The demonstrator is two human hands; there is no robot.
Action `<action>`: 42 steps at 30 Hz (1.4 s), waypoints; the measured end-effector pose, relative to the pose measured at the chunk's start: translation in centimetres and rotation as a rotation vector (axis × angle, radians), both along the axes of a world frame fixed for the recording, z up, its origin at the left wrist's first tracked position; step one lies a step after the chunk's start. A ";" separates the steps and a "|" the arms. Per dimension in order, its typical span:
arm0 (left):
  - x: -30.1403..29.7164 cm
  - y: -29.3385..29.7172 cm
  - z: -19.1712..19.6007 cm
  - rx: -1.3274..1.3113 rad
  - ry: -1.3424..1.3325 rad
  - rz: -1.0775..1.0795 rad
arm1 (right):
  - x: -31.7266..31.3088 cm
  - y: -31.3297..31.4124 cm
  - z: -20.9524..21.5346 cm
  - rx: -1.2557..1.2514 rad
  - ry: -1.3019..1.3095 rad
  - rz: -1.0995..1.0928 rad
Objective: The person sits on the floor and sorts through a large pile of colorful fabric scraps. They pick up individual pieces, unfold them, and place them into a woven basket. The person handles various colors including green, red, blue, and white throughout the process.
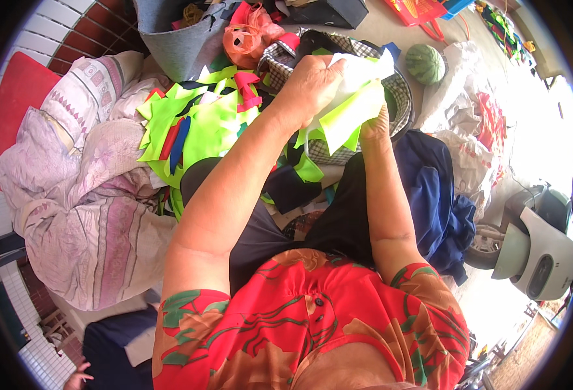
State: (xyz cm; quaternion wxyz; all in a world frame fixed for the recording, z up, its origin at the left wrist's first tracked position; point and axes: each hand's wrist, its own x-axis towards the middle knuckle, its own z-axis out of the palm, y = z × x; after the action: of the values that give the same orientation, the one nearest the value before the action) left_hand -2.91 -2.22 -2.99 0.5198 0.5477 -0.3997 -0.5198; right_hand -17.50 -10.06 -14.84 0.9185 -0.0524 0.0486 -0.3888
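Note:
In front of me, both hands are raised over a checkered fabric-lined basket (403, 107). My left hand (314, 86) is closed, pinching a white cloth scrap (359, 70) at its upper edge. Below and beside it hangs a neon yellow cloth scrap (350, 116), partly overlapped by the white one. My right hand (375, 127) grips the yellow scrap's right side, its fingertips mostly hidden behind the cloth. Left of the basket lies a loose heap of neon yellow scraps (212, 127), with red, blue and black strips among them. A dark scrap (291, 188) rests near my knees.
A grey bin (169, 49) and a red plastic bag (251, 36) stand beyond the heap. Patterned bedding (104, 195) bulks at left. To the right are a striped melon (425, 64), a white sack (455, 97), navy cloth (429, 188) and a scooter (540, 253). Another person's hand (78, 377) shows lower left.

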 end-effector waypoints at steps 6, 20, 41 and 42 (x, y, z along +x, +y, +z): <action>-0.4 -0.6 0.2 0.020 0.426 0.140 | -0.4 -0.4 -0.7 -0.110 0.006 0.004; 1.2 -0.6 1.8 -0.139 0.620 0.140 | -2.9 -5.4 -4.1 0.222 0.485 -0.538; 2.9 3.2 5.0 -1.086 -0.421 -0.128 | -1.5 -0.9 1.1 -0.481 0.602 -0.502; 3.0 3.4 5.0 -1.080 -0.458 -0.109 | -1.3 -0.6 0.9 -0.480 0.593 -0.496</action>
State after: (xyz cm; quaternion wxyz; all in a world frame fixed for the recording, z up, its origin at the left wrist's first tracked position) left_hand 0.06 1.20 1.99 0.5979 0.2823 -0.7376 -0.1369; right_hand -18.81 -10.68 -13.90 0.7060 -0.3598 0.2289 -0.5655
